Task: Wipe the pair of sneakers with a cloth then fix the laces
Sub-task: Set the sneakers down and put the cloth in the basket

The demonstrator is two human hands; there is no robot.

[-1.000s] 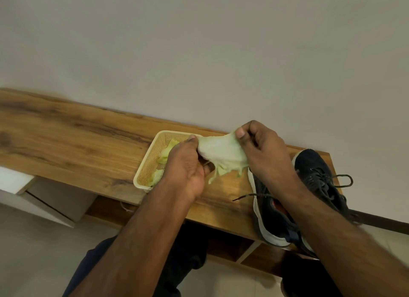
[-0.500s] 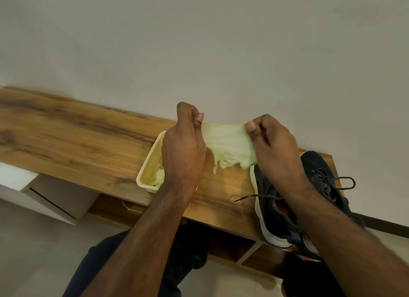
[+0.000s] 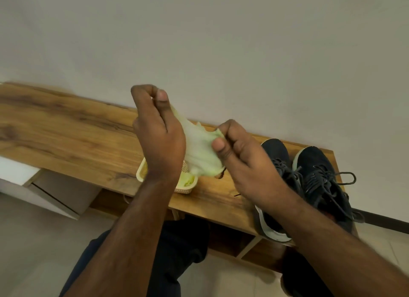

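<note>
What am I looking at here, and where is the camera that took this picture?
There is no machine here: a person wears one wide-angle camera on the head, looking forward and down at their own two bare hands.

The left hand and the right hand both pinch a thin pale green cloth and hold it up between them, above a long brown wooden bench that stands against a plain wall.

On the bench, partly hidden behind the left wrist, stands a small cream plastic mesh basket with more pale green cloth inside. At the right end lies a pair of dark navy sneakers with white soles, their dark laces loose. The cloth is not touching the sneakers.
</note>
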